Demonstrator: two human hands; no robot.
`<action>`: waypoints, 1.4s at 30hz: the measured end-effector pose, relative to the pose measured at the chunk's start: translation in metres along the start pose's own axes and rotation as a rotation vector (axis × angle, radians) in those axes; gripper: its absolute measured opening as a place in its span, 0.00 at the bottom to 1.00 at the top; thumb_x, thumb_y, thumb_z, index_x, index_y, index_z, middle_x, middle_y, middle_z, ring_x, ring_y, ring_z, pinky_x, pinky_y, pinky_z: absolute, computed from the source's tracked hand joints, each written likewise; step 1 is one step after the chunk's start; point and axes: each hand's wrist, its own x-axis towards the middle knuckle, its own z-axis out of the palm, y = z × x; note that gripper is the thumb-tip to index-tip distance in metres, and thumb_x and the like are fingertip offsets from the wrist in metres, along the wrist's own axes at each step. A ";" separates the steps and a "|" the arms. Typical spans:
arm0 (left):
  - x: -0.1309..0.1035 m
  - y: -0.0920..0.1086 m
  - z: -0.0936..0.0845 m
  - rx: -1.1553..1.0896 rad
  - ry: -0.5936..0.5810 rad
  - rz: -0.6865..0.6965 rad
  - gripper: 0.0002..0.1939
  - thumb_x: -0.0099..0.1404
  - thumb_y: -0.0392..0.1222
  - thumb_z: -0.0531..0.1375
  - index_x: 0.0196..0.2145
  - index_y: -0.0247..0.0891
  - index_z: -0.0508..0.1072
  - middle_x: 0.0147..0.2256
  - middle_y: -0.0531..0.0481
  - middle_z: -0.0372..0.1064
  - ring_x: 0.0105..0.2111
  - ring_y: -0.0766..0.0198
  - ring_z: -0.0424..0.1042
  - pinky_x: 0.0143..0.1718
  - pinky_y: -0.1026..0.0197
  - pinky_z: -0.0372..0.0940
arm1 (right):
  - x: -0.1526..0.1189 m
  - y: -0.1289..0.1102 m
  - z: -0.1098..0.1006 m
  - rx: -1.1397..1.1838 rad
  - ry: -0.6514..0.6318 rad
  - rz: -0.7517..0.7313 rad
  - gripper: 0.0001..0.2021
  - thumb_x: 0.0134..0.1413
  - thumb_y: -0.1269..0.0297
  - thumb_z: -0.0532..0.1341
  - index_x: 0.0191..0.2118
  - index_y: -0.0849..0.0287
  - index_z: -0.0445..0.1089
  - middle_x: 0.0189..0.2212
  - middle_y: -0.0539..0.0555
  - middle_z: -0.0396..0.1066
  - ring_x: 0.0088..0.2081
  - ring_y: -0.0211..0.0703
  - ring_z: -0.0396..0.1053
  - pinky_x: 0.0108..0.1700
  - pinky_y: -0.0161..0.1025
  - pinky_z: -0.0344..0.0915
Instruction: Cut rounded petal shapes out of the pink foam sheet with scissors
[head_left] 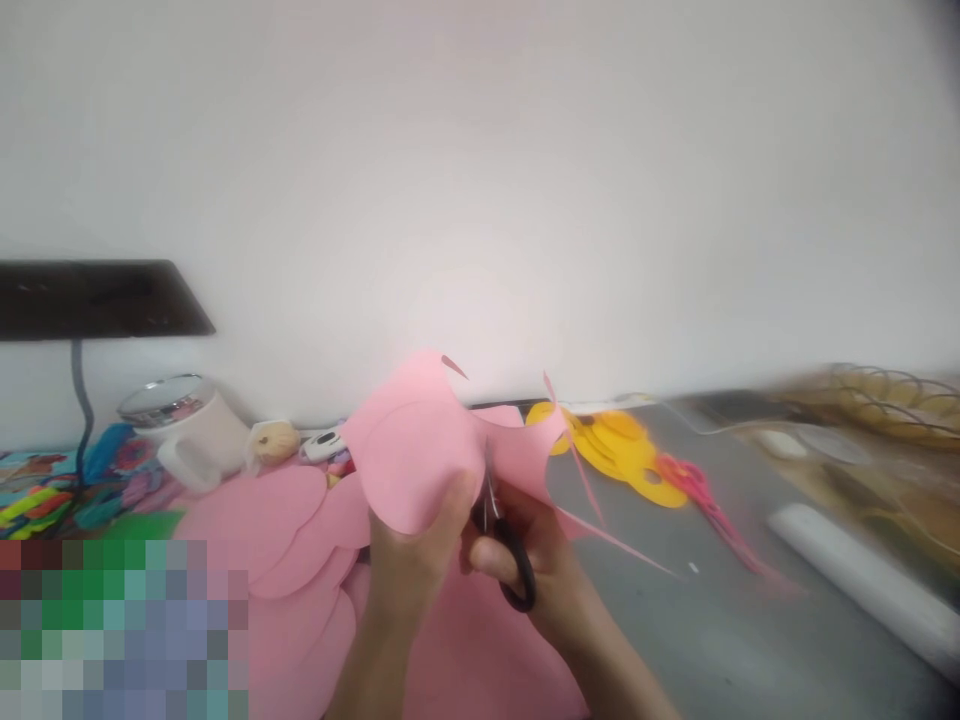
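Note:
My left hand (pixel 420 545) grips a sheet of pink paper (pixel 416 455) from below, its thumb on the front face. A curved line, like a drawn circle, marks that sheet. In my right hand (pixel 544 555) is a pair of scissors (pixel 514 565) with black handles, the blades upright at the paper's right edge. A partly cut pink strip with pointed, curved ends hangs off to the right, over my right hand. Several pink paper discs (pixel 255 520) lie overlapping on the left, and more pink paper (pixel 480 650) lies under my forearms.
Yellow paper cutouts (pixel 619 450) and pink-handled scissors (pixel 697 485) lie right of my hands. A white mug (pixel 214 435) with a shiny lid stands back left, below a dark panel (pixel 97 298) with a cable. A white roll (pixel 862 570) lies on the grey tabletop (pixel 675 640) at right.

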 end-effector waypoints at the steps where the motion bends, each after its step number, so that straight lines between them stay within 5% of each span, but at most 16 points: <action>1: 0.000 0.000 0.000 -0.001 0.008 0.000 0.08 0.52 0.44 0.65 0.29 0.39 0.74 0.23 0.50 0.71 0.25 0.59 0.72 0.25 0.58 0.69 | 0.000 0.000 0.000 -0.010 0.000 -0.004 0.21 0.39 0.48 0.72 0.29 0.58 0.67 0.22 0.47 0.58 0.25 0.38 0.56 0.27 0.36 0.55; 10: 0.002 0.000 0.000 -0.034 0.010 -0.003 0.08 0.50 0.45 0.66 0.22 0.42 0.70 0.17 0.53 0.65 0.26 0.57 0.73 0.26 0.57 0.71 | -0.001 -0.001 0.001 0.003 0.015 0.058 0.18 0.38 0.54 0.72 0.30 0.57 0.65 0.20 0.45 0.59 0.24 0.37 0.57 0.25 0.36 0.57; 18: 0.000 -0.001 -0.001 -0.088 -0.026 -0.096 0.11 0.52 0.46 0.66 0.27 0.39 0.70 0.19 0.56 0.63 0.12 0.65 0.63 0.07 0.63 0.56 | -0.001 0.001 0.002 0.014 0.026 0.071 0.19 0.37 0.52 0.72 0.29 0.57 0.65 0.21 0.45 0.61 0.23 0.37 0.58 0.25 0.35 0.60; 25: -0.002 0.004 0.002 0.084 0.057 -0.004 0.07 0.52 0.43 0.66 0.27 0.38 0.74 0.23 0.49 0.72 0.25 0.58 0.74 0.26 0.58 0.71 | -0.002 -0.004 0.002 0.020 0.025 0.053 0.22 0.35 0.51 0.74 0.29 0.56 0.64 0.23 0.46 0.60 0.27 0.39 0.58 0.31 0.37 0.58; 42: -0.002 0.005 0.000 0.102 0.000 0.031 0.07 0.55 0.43 0.64 0.24 0.39 0.72 0.21 0.52 0.72 0.22 0.61 0.73 0.29 0.57 0.70 | -0.001 -0.001 0.001 0.086 0.015 0.030 0.19 0.38 0.57 0.74 0.29 0.57 0.65 0.23 0.45 0.60 0.26 0.36 0.57 0.29 0.35 0.56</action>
